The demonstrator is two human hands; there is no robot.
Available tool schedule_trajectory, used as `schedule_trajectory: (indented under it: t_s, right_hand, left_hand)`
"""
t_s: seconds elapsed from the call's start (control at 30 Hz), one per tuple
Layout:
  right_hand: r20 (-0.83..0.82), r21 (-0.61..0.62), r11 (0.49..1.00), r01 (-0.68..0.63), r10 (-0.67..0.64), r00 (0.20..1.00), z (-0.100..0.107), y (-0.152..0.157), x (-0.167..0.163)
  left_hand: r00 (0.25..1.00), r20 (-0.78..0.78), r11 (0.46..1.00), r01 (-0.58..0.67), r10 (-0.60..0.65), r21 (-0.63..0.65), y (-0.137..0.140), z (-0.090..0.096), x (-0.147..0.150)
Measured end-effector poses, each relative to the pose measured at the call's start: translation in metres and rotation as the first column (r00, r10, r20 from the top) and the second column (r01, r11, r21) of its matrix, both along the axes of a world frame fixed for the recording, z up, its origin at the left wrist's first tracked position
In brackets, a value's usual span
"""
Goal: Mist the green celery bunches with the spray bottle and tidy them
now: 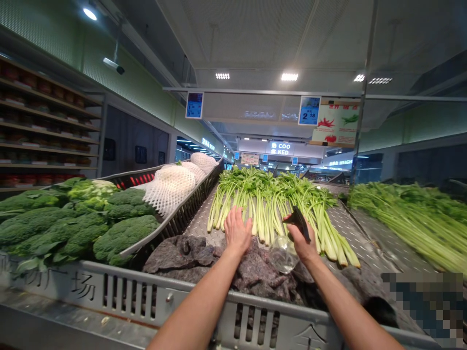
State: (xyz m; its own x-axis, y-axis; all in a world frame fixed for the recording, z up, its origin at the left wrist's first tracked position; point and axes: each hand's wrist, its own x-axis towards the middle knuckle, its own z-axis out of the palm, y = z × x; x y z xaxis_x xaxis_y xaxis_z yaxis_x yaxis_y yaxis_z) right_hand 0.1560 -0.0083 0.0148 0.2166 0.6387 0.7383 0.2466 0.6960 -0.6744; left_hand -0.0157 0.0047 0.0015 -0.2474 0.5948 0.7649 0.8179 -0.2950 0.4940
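While one right hand (305, 244) grips one spray bottle (284, 254), one left hand (238, 229), unclenched, near celery (270, 201)

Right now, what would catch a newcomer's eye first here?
Probably the bright green, long-stalked leafy celery, fanned out straight ahead on the grey patterned slope. Nearer, the bare right hand grips a clear, black-topped spray bottle; the open left hand is near the stalks. At far left sit bulky, dark green broccoli heads.

left hand (238, 232): bare, slim fingers (233, 217) | right hand (305, 247): bare, partly hidden, seemingly alike | forearms (209, 295): bare, tapered
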Motion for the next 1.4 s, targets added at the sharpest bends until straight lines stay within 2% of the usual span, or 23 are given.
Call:
schedule_trajectory:
  t_s: [0.07, 0.23, 0.33, 0.47, 0.57, 0.7, 1.0, 1.4]
  right_hand:
    - [-0.034, -0.004, 1.0, -0.018, 0.017, 0.999, 0.008, 0.002, -0.007]
    - [-0.027, 0.12, 0.987, -0.103, 0.107, 0.994, 0.024, 0.006, -0.033]
    - [-0.014, 0.104, 0.985, -0.137, 0.139, 0.99, 0.017, 0.009, -0.041]
    - [0.132, 0.06, 0.986, -0.156, 0.147, 0.98, 0.006, 0.005, -0.039]
    - [0.203, 0.082, 0.98, -0.179, 0.159, 0.966, 0.007, -0.004, -0.04]
    - [0.215, 0.098, 0.965, -0.244, 0.218, 0.952, 0.008, -0.011, -0.046]
    - [0.14, 0.123, 0.989, -0.083, 0.065, 0.988, 0.005, -0.003, -0.037]
    - [0.024, 0.069, 0.998, 0.005, -0.007, 1.0, 0.006, 0.002, -0.028]
  left_hand:
    - [1.0, 0.025, 1.0, -0.017, 0.017, -0.003, 0.001, 0.001, -0.003]
    - [0.997, 0.063, 0.998, -0.055, 0.055, -0.008, 0.002, 0.003, -0.009]
    - [0.996, 0.062, 0.998, -0.061, 0.062, -0.008, 0.003, 0.002, -0.009]
    - [0.997, 0.048, 0.998, -0.057, 0.058, -0.005, 0.005, 0.001, -0.007]
    - [0.997, 0.047, 0.998, -0.059, 0.059, -0.01, 0.004, 0.001, -0.006]
    - [0.997, 0.053, 0.999, -0.051, 0.051, -0.004, 0.002, 0.001, -0.006]
    - [0.998, 0.033, 0.998, -0.054, 0.054, 0.007, 0.002, 0.001, -0.005]
    - [0.999, 0.005, 0.999, -0.046, 0.046, 0.003, 0.004, 0.0, -0.004]
